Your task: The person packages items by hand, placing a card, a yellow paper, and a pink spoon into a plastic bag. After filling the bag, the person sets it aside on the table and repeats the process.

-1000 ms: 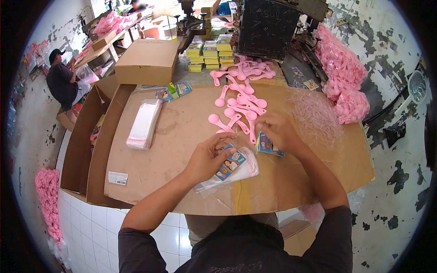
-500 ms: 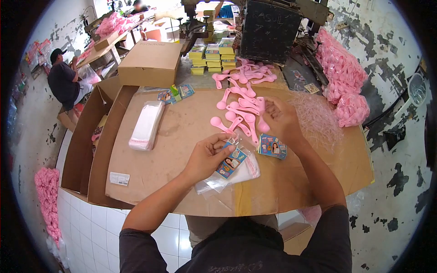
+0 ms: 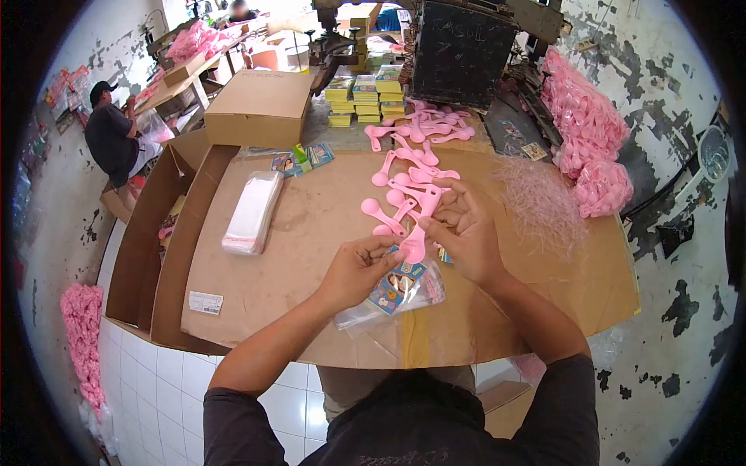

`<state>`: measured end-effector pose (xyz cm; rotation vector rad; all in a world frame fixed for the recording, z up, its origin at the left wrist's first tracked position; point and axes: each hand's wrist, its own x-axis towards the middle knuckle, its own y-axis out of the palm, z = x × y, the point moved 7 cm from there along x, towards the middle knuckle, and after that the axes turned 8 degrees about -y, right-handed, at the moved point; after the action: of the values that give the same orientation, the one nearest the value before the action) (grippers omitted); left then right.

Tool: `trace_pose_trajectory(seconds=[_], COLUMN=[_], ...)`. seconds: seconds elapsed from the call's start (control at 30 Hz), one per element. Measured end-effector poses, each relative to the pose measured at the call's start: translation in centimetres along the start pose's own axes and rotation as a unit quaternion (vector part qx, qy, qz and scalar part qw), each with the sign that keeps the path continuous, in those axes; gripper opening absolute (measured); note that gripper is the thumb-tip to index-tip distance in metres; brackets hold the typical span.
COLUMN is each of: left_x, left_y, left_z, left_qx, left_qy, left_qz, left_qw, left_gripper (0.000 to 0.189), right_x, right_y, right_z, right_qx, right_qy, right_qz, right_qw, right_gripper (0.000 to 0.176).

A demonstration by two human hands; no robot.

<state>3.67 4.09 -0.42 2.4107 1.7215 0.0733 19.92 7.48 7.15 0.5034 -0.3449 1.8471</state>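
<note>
Two hands are busy in front of me, close together over a big cardboard sheet (image 3: 311, 225). My right hand (image 3: 468, 235) is pinched shut on one pink spoon (image 3: 418, 231). My left hand (image 3: 353, 268) is shut on the top edge of a clear bag (image 3: 423, 289), and a picture card (image 3: 395, 284) sits inside it.

I see the spoon is long and thin. It runs from near me to far from me and leans a little to the right. Its round end points down at me and sits right at the mouth of the bag, just beside my left fingertips. Its handle points away, up past my right fingers.

Just past the grip lies a pile of pink spoons (image 3: 408, 182), pointing all different ways. Right under my right hand a few more cards (image 3: 444, 255) peek out. Well off to the left of the grip lies a stack of empty bags (image 3: 250, 211). To the right of the grip is a fluffy heap of thin plastic strings (image 3: 540, 203). Far behind the grip sit a brown box (image 3: 260, 105) and some yellow packs (image 3: 362, 95). Far to the left, another person (image 3: 109, 140) is at work.
</note>
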Motion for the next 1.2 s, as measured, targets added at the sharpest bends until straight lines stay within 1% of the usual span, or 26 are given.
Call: trace_pose_trajectory(seconds=[0.03,0.13,0.2,0.23,0.27,0.33,0.37,0.4,0.43,0.53,0.63,0.73,0.83,0.93,1.03,1.13,1.2], left_x=[0.0,-0.2,-0.4,-0.5,-0.4,-0.1,-0.2,-0.2,-0.2,-0.7,-0.8,-1.5,-2.7,-2.9,-2.3,-2.3,-2.1], left_y=[0.0,0.0,-0.1,-0.2,-0.3,-0.3,-0.1,0.0,0.1,0.4,0.4,0.2,0.7,1.5,1.2,1.1,0.7], left_z=[0.0,-1.1,-1.2,-1.0,-0.8,-0.3,-0.1,-0.2,-0.2,-1.5,-3.9,-4.3,-4.8,-6.1,-5.6,-5.6,-5.1], left_qx=[-0.010,0.000,0.016,0.024,0.025,0.029,0.024,0.019,0.016,-0.036,-0.066,-0.003,0.161,0.142,0.143,0.125,0.074], left_qy=[0.002,0.025,-0.016,-0.036,-0.028,-0.012,-0.014,-0.016,-0.018,0.001,0.118,0.132,0.181,0.195,0.155,0.153,0.108], left_qz=[-0.003,-0.021,-0.009,-0.004,-0.004,-0.004,0.005,0.014,0.023,0.071,0.028,0.083,0.022,-0.006,-0.015,-0.040,-0.037], left_qw=[1.000,0.999,1.000,0.999,0.999,1.000,1.000,1.000,0.999,0.997,0.990,0.988,0.970,0.970,0.978,0.980,0.991], left_gripper=[0.027,0.024,0.024,0.023,0.023,0.022,0.023,0.024,0.026,0.030,0.037,0.042,0.043,0.038,0.033,0.028,0.028], right_x=[-0.4,-1.4,-1.3,-1.0,-0.8,-0.2,0.1,0.3,0.4,0.8,1.6,1.7,1.7,1.6,1.4,1.4,1.4], right_y=[0.0,0.8,0.5,0.5,0.5,0.6,1.0,1.6,2.3,2.7,3.4,3.1,2.8,2.7,2.7,2.6,2.8], right_z=[-0.4,-1.8,-0.9,-1.0,-1.0,-1.5,-0.1,1.8,3.4,5.1,9.7,10.1,9.8,9.7,9.2,8.9,8.8], right_qx=[0.006,0.048,-0.101,-0.101,-0.101,0.045,-0.035,-0.114,-0.191,-0.184,-0.305,-0.335,-0.352,-0.352,-0.338,-0.329,-0.327], right_qy=[-0.007,0.018,-0.053,-0.050,-0.047,0.034,-0.030,-0.094,-0.157,-0.145,-0.305,-0.225,-0.215,-0.200,-0.175,-0.167,-0.219], right_qz=[-0.021,0.027,0.140,0.160,0.180,0.142,0.187,0.230,0.270,0.336,0.260,0.242,0.205,0.174,0.203,0.172,0.154], right_qw=[1.000,0.998,0.984,0.981,0.977,0.988,0.981,0.962,0.930,0.912,0.864,0.882,0.888,0.898,0.902,0.913,0.906], right_gripper=[0.055,0.052,0.041,0.036,0.032,0.030,0.026,0.022,0.019,0.015,0.017,0.012,0.012,0.011,0.017,0.016,0.015])
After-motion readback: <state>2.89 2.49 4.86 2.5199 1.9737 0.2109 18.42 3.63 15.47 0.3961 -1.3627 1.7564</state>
